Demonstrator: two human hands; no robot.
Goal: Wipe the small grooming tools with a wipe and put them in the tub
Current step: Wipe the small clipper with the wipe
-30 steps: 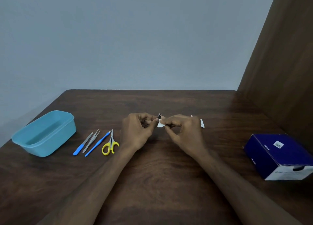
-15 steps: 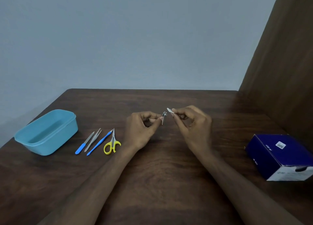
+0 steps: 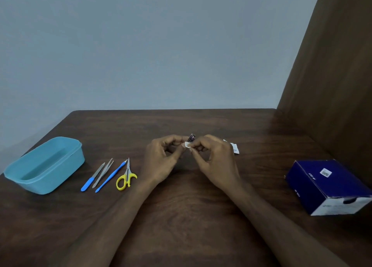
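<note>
Over the dark wooden table (image 3: 181, 216), the left hand (image 3: 161, 162) pinches a small metal nail clipper (image 3: 191, 138) while the right hand (image 3: 213, 162) pinches a small white wipe (image 3: 188, 144) against it. Left of the left hand lie yellow-handled scissors (image 3: 126, 178), a blue-handled cuticle tool (image 3: 110, 177), metal tweezers (image 3: 103, 172), a blue-handled nail file (image 3: 92, 177) and, farthest, a light blue plastic tub (image 3: 66, 162). A torn white sachet (image 3: 234, 147) lies just beyond the right hand, and a dark blue cardboard box (image 3: 326, 186) sits well to its right.

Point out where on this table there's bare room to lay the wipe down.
Bare wood lies between the right hand and the blue box, and along the table's far edge. It is crowded between the tub and the scissors.
</note>
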